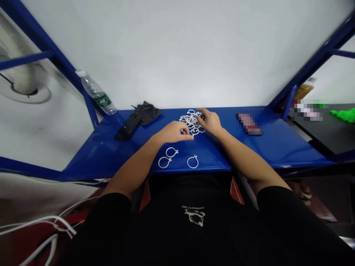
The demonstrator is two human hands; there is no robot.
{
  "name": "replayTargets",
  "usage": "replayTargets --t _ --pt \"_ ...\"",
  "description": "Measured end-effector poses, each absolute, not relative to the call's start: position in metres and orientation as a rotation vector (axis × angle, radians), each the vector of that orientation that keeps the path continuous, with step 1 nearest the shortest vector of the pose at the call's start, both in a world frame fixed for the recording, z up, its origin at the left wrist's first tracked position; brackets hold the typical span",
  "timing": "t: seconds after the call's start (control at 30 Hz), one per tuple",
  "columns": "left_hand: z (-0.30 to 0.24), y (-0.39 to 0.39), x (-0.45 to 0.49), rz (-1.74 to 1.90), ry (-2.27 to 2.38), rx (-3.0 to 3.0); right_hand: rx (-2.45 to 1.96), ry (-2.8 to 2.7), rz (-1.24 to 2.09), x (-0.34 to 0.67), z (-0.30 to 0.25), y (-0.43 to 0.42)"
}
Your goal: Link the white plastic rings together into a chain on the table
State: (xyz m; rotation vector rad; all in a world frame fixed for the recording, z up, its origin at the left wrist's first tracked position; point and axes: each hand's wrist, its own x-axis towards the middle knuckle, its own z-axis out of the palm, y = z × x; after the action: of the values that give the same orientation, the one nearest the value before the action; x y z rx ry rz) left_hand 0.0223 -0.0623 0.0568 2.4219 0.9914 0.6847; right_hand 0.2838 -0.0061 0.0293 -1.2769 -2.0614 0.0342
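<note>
Near the back edge of the counter (pixel 266 147), the right hand (pixel 212 121) holds its fingers spread over piled white rings (pixel 191 121); the left hand (pixel 174 132) curls alongside, any pinch unclear. Three loose rings (pixel 169 159) lie by the front edge.

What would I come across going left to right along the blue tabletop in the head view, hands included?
Green-labelled plastic bottle, crumpled black bag, left hand, heap of white rings, right hand, pixelated reddish item.
</note>
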Motion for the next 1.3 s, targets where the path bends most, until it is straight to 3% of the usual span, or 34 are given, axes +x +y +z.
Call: replayTargets --t 0.17,0.3,0.47,0.77,1.3 --pt "0.056 -0.084 0.045 0.221 0.838 2.531 -1.297 -2.079 0.068 0.284 0.028 -0.006" --pt "0.047 -0.081 0.047 0.123 0.784 2.504 -1.260 -2.116 0.071 0.281 0.027 -0.006" --pt "0.040 -0.068 0.038 0.343 0.856 2.549 -1.143 -2.200 0.135 0.282 0.030 -0.009" --pt "0.040 -0.045 0.021 0.890 1.443 2.531 -0.804 -2.304 0.286 0.270 0.026 -0.019" --pt "0.036 -0.045 0.019 1.065 1.158 2.631 -0.859 -2.275 0.126 0.262 0.023 -0.025"
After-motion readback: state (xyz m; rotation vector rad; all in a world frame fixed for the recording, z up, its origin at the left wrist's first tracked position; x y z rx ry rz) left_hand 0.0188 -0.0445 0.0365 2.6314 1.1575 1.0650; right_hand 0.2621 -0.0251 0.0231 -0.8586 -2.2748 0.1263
